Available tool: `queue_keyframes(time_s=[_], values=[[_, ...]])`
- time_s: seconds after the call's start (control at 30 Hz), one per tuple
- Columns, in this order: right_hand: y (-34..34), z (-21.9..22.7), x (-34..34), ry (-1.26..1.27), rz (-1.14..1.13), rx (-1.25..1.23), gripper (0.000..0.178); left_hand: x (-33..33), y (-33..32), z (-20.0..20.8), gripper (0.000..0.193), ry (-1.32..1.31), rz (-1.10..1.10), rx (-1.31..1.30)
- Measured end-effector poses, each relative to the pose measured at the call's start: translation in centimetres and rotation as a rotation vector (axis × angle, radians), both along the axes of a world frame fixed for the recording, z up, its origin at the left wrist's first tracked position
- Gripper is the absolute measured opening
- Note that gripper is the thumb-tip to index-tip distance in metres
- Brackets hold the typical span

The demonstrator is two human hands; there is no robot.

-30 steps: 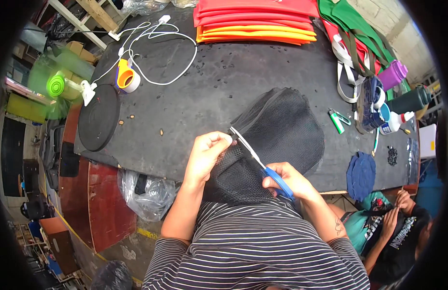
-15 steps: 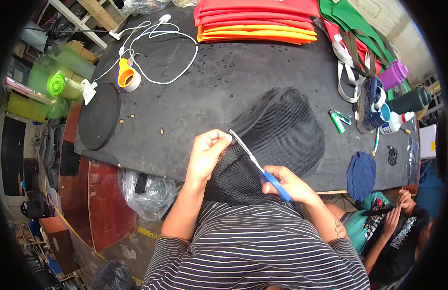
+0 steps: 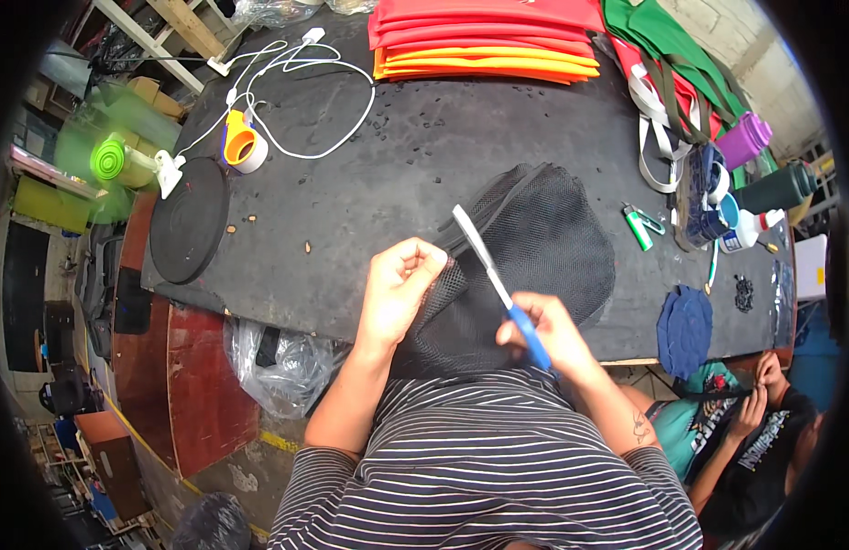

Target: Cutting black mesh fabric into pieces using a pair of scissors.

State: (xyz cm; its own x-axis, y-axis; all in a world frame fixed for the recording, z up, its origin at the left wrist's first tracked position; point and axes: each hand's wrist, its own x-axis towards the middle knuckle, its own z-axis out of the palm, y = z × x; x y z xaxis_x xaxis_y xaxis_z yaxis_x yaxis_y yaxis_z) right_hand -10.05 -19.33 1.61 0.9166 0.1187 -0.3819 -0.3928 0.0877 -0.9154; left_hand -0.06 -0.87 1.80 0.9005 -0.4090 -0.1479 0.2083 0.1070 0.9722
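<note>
A piece of black mesh fabric (image 3: 543, 247) lies over the near edge of the dark table, partly against my striped shirt. My left hand (image 3: 397, 286) pinches the mesh at its left edge, thumb and fingers pressed together. In my right hand (image 3: 554, 332) are scissors (image 3: 484, 259) with blue handles, held above the mesh. Their blades point up and to the left, look closed together, and are apart from my left hand. The handles are slightly blurred.
Folded red and orange cloth (image 3: 487, 41) is stacked at the back. A white cable (image 3: 369, 101), tape dispenser (image 3: 246, 149) and black roll (image 3: 188, 220) lie left. At right are a green lighter (image 3: 638, 227), bottles (image 3: 743, 229) and navy cloth (image 3: 685, 332). Another person's hands (image 3: 759, 394) show lower right.
The scissors have swung up and away from my left fingertips, and my right hand has shifted slightly with them. My left hand keeps its pinch on the mesh, moved slightly.
</note>
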Motion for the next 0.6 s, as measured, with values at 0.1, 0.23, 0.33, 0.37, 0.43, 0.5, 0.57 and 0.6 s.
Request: queue_keyframes(time_s=[0.1,0.23,0.33,0.37,0.43,0.5,0.57,0.6], values=[[-1.3,1.2,1.6,-0.151,-0.039,0.099,0.023,-0.4,-0.7,1.8,0.012,-0.094,-0.012,0.071],[-1.0,2.5,3.7,-0.401,-0.064,-0.032,0.046,-0.3,-1.8,2.9,0.011,-0.181,-0.028,0.051],[0.1,5.0,5.4,-0.464,-0.064,-0.262,0.038,0.2,-3.6,4.0,0.009,-0.327,-0.004,0.018],[0.4,5.4,6.0,-0.407,-0.082,-0.100,0.031,0.5,-4.2,4.5,0.009,-0.365,0.006,-0.007],[-0.8,6.9,7.0,-0.406,-0.098,-0.135,0.024,1.7,-4.6,5.3,0.009,-0.402,-0.027,0.010],[-2.5,8.4,8.0,-0.501,-0.183,-0.149,0.028,1.8,-4.3,6.0,0.024,-0.475,-0.017,0.085],[-4.7,10.9,8.8,-0.612,-0.292,-0.196,0.026,0.9,-4.1,5.9,0.029,-0.621,0.079,0.094],[-5.8,11.8,9.3,-0.664,-0.350,-0.217,0.027,0.2,-3.7,5.6,0.032,-0.685,0.124,0.177]])
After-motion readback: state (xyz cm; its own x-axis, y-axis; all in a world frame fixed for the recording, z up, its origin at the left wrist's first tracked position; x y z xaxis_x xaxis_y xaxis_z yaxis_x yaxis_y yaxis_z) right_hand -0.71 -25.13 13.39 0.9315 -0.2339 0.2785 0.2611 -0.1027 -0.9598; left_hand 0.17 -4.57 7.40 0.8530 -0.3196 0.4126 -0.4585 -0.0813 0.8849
